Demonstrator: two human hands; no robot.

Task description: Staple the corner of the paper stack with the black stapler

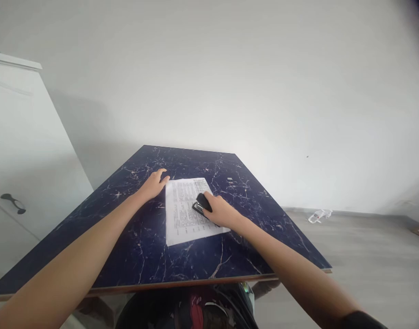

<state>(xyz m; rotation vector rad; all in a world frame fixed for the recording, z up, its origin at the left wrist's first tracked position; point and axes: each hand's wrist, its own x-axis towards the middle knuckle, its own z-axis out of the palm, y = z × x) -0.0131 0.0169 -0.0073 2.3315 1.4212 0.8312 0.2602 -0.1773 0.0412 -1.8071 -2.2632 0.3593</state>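
Observation:
Printed white paper point(182, 214) lies on a dark blue marbled table point(141, 256); whether it is one sheet or a stack I cannot tell. My right hand point(221, 210) is closed around a black stapler point(203, 201), held over the right half of the page with its front end pointing to the upper left. At the paper's far left corner is my left hand point(155, 183), resting on the table. Its thumb and forefinger are apart, and the thumb tip is at the corner of the page.
A white cabinet point(28, 132) with a dark handle point(13, 203) stands at the left. Behind the table is a pale wall point(209, 82). On the grey floor at the right lies a clear plastic item point(319, 215). The table's near edge point(182, 285) runs just before my body.

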